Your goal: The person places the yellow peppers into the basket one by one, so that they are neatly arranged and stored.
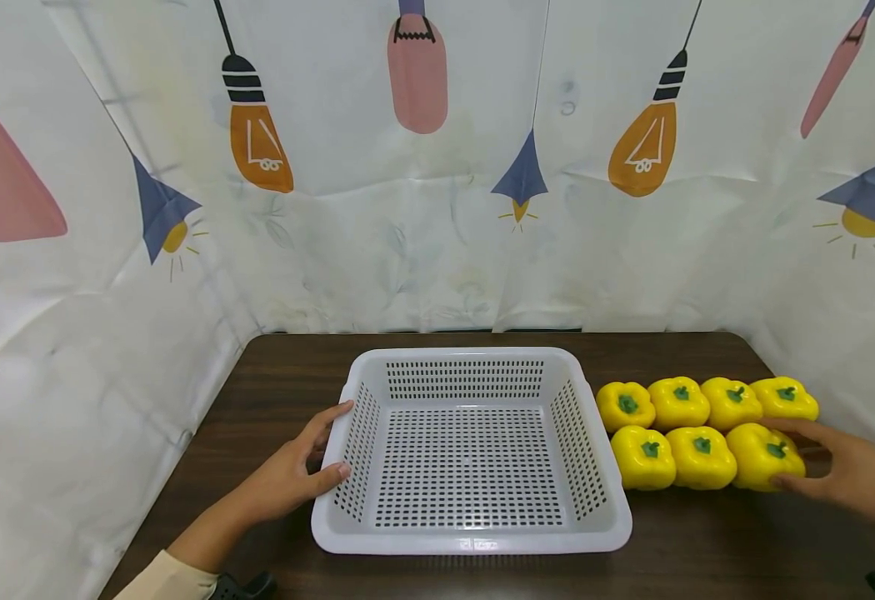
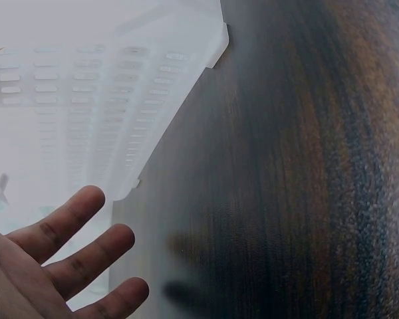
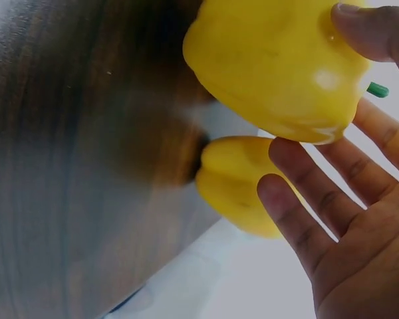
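A white plastic basket (image 1: 471, 542) with slotted walls stands upright on the dark table. My left hand (image 1: 291, 475) is at its left side, with thumb and index finger touching the rim. In the left wrist view three fingers (image 2: 96, 259) extend apart beside the basket's outer wall (image 2: 139, 86). At the right, my right hand (image 1: 846, 471) holds the nearest right-hand yellow bell pepper (image 1: 763, 458), thumb on the front side and fingers on the back. The right wrist view shows the thumb (image 3: 376, 33) on this pepper (image 3: 272, 66) and fingertips along its other side.
Several more yellow bell peppers (image 1: 700, 458) sit in two rows right of the basket, green stems showing. Another pepper (image 3: 236, 179) lies behind the held one. A patterned white sheet (image 1: 437, 250) hangs behind the brown wooden table (image 1: 280, 383) and at both sides.
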Demonstrator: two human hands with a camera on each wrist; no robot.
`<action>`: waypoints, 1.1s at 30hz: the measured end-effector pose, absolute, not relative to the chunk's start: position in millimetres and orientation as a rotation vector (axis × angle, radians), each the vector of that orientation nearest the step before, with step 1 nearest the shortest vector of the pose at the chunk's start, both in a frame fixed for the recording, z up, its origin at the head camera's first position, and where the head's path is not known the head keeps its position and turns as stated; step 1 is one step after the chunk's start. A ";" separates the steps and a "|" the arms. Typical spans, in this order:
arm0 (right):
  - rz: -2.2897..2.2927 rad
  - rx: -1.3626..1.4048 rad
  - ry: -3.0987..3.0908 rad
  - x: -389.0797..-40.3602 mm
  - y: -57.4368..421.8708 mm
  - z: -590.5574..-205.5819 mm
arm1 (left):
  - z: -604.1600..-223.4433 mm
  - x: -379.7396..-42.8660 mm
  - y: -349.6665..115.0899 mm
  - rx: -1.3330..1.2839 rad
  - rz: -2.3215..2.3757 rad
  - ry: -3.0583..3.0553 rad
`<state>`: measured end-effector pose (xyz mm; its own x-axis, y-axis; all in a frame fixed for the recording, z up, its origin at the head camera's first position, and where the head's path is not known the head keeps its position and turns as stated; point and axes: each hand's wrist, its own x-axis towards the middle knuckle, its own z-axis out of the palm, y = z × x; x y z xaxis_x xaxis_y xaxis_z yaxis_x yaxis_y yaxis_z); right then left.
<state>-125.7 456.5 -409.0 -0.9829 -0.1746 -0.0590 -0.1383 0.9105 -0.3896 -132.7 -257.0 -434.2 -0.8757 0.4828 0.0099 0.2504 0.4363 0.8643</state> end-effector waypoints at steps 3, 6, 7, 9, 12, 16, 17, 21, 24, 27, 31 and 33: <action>-0.614 -0.258 3.005 -125.4 457.7 -405.5 | -434.9 -133.2 -257.1 0.639 1.409 2.459; -0.624 -0.255 3.032 -125.1 458.3 -400.5 | -435.5 -133.5 -257.5 0.645 1.408 2.463; -0.627 -0.250 3.034 -125.2 458.3 -398.5 | -435.7 -133.6 -257.6 0.647 1.409 2.461; -0.626 -0.243 3.052 -125.3 457.8 -394.9 | -436.0 -133.6 -257.8 0.651 1.414 2.456; -0.600 -0.248 3.082 -125.6 457.4 -390.4 | -436.0 -133.6 -257.7 0.658 1.422 2.444; -0.563 -0.301 3.151 -126.0 457.4 -386.3 | -435.9 -133.7 -257.7 0.667 1.425 2.439; -0.565 -0.321 3.171 -126.5 456.9 -385.3 | -435.8 -133.7 -257.7 0.668 1.424 2.441; -0.572 -0.372 3.217 -129.1 454.0 -378.4 | -434.9 -133.4 -257.5 0.668 1.420 2.442; -0.549 -0.414 3.255 -131.0 452.0 -373.3 | -434.0 -133.2 -257.1 0.666 1.420 2.434; -0.508 -0.468 3.285 -132.6 450.2 -368.4 | -433.9 -132.9 -257.1 0.661 1.418 2.439; -0.486 -0.512 3.283 -134.6 445.7 -360.7 | -434.8 -133.1 -257.6 0.649 1.407 2.466; -0.491 -0.506 3.273 -135.2 442.8 -356.7 | -435.3 -133.4 -257.9 0.647 1.401 2.475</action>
